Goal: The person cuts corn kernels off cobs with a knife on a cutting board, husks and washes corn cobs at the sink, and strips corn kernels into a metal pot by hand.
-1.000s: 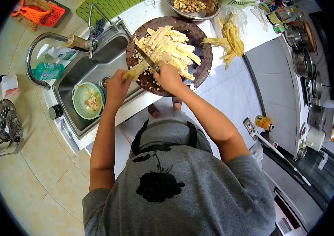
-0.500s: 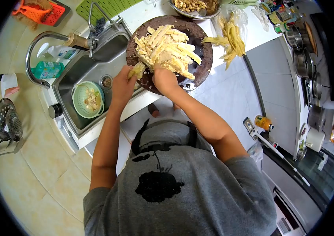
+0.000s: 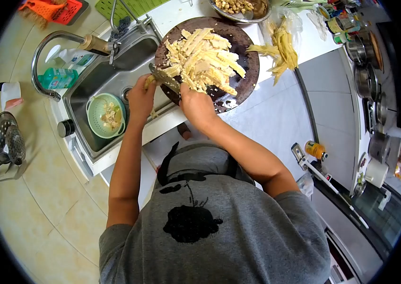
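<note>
At the near edge of the round chopping board (image 3: 238,57), a knife (image 3: 165,78) is gripped in the closed right hand (image 3: 196,104), while a yellow stalk (image 3: 150,81) is pinched by the left hand (image 3: 140,97). The left fingers could be nicked, being just beside the blade. Half a second ago no blade was visible

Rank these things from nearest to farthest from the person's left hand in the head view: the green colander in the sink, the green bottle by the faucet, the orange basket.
From the left hand:
1. Green colander, in the sink just left of the hand.
2. Green bottle, on the counter beside the faucet, further left.
3. Orange basket, at the upper left edge of the picture.
</note>
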Tool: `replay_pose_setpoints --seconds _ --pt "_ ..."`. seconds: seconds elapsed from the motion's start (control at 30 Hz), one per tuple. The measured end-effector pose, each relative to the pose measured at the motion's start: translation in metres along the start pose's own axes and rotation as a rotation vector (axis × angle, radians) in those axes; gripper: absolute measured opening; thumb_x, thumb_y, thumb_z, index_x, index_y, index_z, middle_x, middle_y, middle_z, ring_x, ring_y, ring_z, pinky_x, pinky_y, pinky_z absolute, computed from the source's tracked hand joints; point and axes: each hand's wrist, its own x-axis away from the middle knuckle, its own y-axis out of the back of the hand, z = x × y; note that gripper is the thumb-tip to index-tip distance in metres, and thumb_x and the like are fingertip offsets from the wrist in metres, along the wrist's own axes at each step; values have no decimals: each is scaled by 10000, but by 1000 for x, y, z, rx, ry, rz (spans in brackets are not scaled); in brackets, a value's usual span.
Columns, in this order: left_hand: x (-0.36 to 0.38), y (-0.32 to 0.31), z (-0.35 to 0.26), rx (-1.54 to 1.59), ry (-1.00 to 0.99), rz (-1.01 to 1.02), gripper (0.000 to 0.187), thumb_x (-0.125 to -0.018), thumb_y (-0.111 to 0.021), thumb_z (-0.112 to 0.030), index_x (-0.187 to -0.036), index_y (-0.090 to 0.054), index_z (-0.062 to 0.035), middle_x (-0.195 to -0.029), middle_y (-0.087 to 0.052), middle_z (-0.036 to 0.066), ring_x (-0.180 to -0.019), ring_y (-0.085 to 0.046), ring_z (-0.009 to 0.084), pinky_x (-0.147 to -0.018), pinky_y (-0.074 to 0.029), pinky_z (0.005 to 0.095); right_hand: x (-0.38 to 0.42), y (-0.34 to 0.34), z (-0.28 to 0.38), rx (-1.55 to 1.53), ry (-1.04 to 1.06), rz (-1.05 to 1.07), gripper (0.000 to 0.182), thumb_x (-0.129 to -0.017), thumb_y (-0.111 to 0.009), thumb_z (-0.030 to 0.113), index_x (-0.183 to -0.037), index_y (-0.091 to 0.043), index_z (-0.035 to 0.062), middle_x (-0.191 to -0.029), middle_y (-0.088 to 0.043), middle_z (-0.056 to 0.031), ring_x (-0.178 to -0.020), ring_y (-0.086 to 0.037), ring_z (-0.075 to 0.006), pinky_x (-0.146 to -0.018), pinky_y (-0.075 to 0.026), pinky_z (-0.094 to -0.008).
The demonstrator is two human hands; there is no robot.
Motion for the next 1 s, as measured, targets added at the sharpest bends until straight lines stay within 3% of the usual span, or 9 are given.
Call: replay_pose_setpoints --seconds 0.03,0.13,0.23,0.43,0.53,0.63,0.73,0.83,1.0 --pt "2 -1 -3 -83 -85 -20 232 -905 -630 -205 -1081 -640 -53 -800 -680 165 -636 -656 243 -614 -498 347 -5 -5 -4 11 -1 -10 223 -805 -612 92 -943 -481 -23 -665 -634 -225 -633 -654 -404 -582 -537 -487" --pt "6 -2 -23 -144 -91 -10 234 -901 -628 -217 -1061 -642 -47 -774 -664 180 -634 -647 300 -618 -497 379 -29 -20 -26 17 -101 -7 173 -799 -588 80 -911 -511 -26 -652 -628 -247 -634 -649 -421 -590 -534 -499" --pt "3 -6 -16 -118 -42 -74 223 -912 -618 -224 -1022 -646 -33 -701 -660 129 -574 -633 236 -570 -490 344 -38 -23 -32 -2 -122 -9 160 -817 -570 84 -916 -536 -36 -689 -643 -261 -661 -666 -411 -614 -547 -487" --pt "4 10 -15 275 349 -38 238 -924 -620 -223 -1004 -634 1 -658 -575 36 -536 -529 98 -487 -424 245 -26 -7 -14 -14 -87 33 197 -803 -597 96 -918 -525 -48 -686 -637 -267 -664 -658 -427 -617 -541 -499" --pt "4 13 -15 330 421 -17 245 -917 -638 -199 -1078 -626 -15 -715 -597 42 -543 -533 102 -495 -430 249 -14 -10 -8 5 -94 87 160 -828 -535 62 -941 -527 -50 -725 -652 -266 -692 -669 -425 -631 -547 -491" --pt "7 11 -32 12 185 -4 284 -903 -658 -171 -1153 -613 -44 -801 -635 40 -562 -554 110 -520 -447 253 -17 -11 -5 30 -100 121 148 -852 -471 27 -964 -528 -51 -766 -667 -266 -723 -682 -418 -650 -553 -481" --pt "2 12 -13 -153 -118 16 319 -863 -684 -219 -1146 -615 -89 -895 -698 159 -745 -681 313 -696 -523 375 -25 -8 -3 44 -95 150 148 -860 -454 22 -966 -526 -52 -783 -670 -271 -737 -685 -413 -661 -555 -474" --pt "3 13 -14 -157 -195 12 327 -849 -698 -207 -1133 -612 -71 -912 -692 187 -844 -674 358 -738 -516 394 -37 -13 -3 54 -117 154 147 -868 -448 27 -963 -528 -52 -794 -672 -271 -757 -686 -411 -669 -555 -473" --pt "11 10 -25 -221 -202 -13 296 -857 -690 -204 -1102 -618 -54 -904 -691 193 -826 -671 367 -726 -514 413 -58 -37 -6 62 -166 116 155 -881 -452 49 -973 -536 -45 -807 -676 -267 -781 -684 -411 -688 -551 -481"
